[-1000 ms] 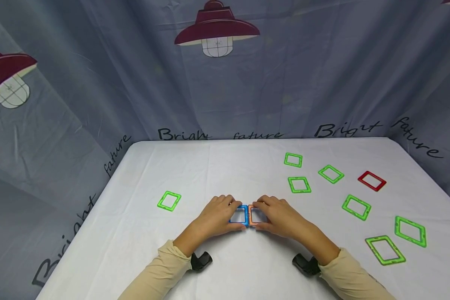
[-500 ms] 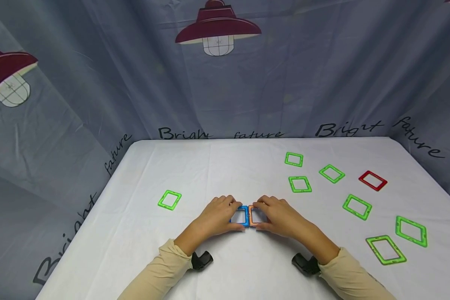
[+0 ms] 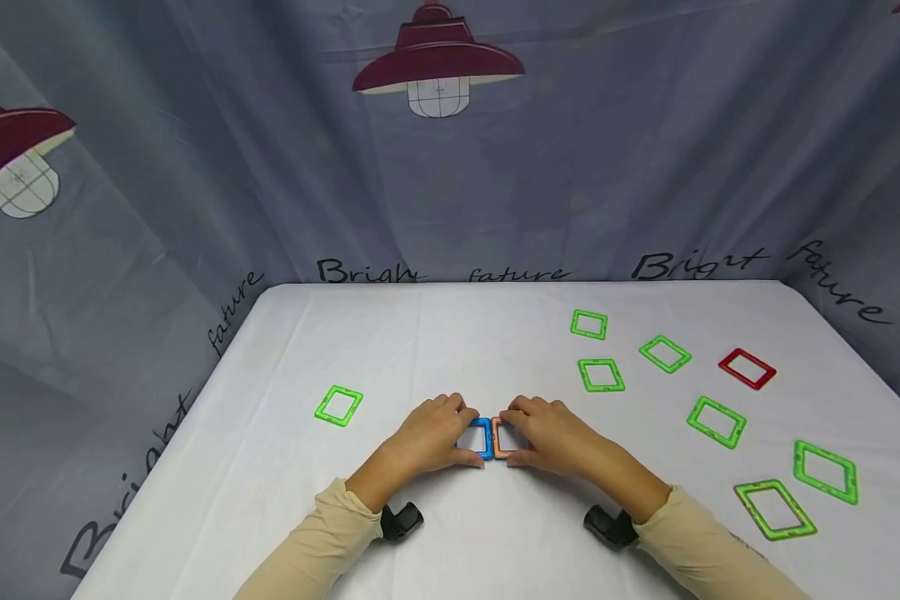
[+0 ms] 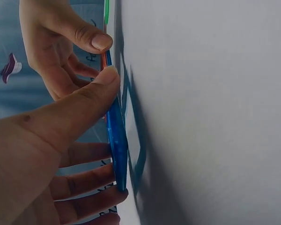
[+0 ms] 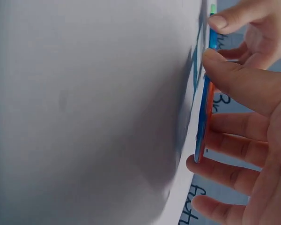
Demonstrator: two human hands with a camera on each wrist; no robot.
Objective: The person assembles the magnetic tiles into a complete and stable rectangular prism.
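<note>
Two square frames meet at the middle of the near half of the surface (image 3: 495,333): a blue frame (image 3: 482,437) on the left and an orange frame (image 3: 500,439) on the right, their inner edges touching along a seam that runs away from the person. Both look tipped up off the cloth at that seam; the wrist views show them edge-on with a shadow beneath, though how far they are raised cannot be told.

Each frame lies directly under its own hand. Left hand (image 3: 431,433) pinches the blue frame, thumb on the near edge and fingers curled over the far edge. Right hand (image 3: 551,433) pinches the orange frame the same way. Neither hand is nearer than the other; they mirror each other across the seam, fingertips almost meeting.

Outward, one green frame (image 3: 338,405) lies well apart to the left. Several more green frames (image 3: 601,375) and a red frame (image 3: 747,368) are scattered to the right, all flat.
</note>
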